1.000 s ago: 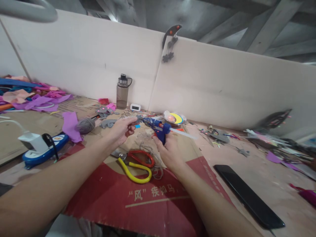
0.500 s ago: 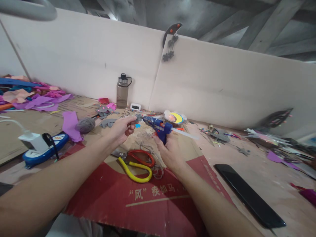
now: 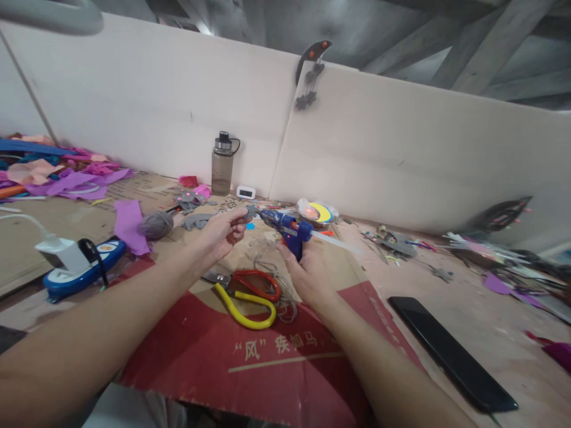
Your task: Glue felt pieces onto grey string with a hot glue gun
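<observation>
A blue hot glue gun (image 3: 292, 236) with a glue stick (image 3: 332, 240) out of its back is gripped in my right hand (image 3: 306, 267). Between the fingertips of my left hand (image 3: 226, 230) is a small grey felt piece (image 3: 252, 211), its exact shape hard to make out. The gun's nozzle is at the felt piece; whether they touch I cannot tell. Below both hands, scissors (image 3: 250, 297) with one red and one yellow handle lie on the red and brown cardboard (image 3: 214, 362), beside loose grey yarn (image 3: 285, 291).
Left are a yarn ball (image 3: 156, 224), a purple felt strip (image 3: 130, 226), a blue power strip (image 3: 84, 279) and felt scraps (image 3: 66, 172). A water bottle (image 3: 222, 166) and a small clock (image 3: 245, 192) stand behind. A black phone (image 3: 450, 351) lies right, with a grey felt star (image 3: 441, 273) beyond.
Both hands keep the same pose, with nozzle and felt piece still together. The whole view has shifted very slightly.
</observation>
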